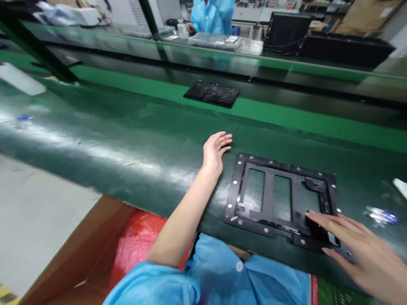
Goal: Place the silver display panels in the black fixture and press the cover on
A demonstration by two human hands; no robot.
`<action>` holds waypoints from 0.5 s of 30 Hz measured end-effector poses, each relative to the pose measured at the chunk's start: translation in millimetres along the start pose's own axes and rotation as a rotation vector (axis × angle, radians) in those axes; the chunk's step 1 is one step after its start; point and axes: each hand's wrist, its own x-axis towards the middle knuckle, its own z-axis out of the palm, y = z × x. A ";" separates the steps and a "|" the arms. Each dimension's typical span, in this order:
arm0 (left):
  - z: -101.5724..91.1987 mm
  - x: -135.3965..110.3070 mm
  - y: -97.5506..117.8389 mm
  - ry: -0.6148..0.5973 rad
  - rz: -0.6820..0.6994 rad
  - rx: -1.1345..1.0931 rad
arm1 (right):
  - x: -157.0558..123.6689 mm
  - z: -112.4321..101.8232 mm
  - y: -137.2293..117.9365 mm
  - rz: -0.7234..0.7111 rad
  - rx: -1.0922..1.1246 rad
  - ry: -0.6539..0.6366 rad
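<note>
A black plastic frame [270, 190] with two rectangular openings and several silver studs lies flat on the dark green belt. My right hand [356, 250] rests with fingers stretched flat on the frame's near right corner, beside a small black piece under the fingertips. My left hand [216, 150] hovers open over the belt, fingers slightly curled, just left of the frame's far left corner and touching nothing. A black flat panel [211, 94] lies farther away on the belt.
An open cardboard box [79, 254] with red bubble wrap [140, 241] stands below the belt's near edge at my left. A person in a blue coat [213, 17] works across the line. A black monitor [286, 31] and stacked trays [219, 41] sit on the far bench.
</note>
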 end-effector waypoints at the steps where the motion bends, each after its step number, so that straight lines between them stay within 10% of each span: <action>1: 3.1 -2.2 2.2 -0.005 -0.006 -0.011 | 2.3 -2.6 -3.7 0.036 0.028 -0.013; 8: 23.9 -13.3 13.3 -0.010 0.072 0.083 | 11.2 -11.7 -21.0 0.324 0.238 0.106; 15: 65.4 -56.7 26.2 -0.128 0.312 0.173 | -78.6 -11.3 4.7 1.021 0.351 1.088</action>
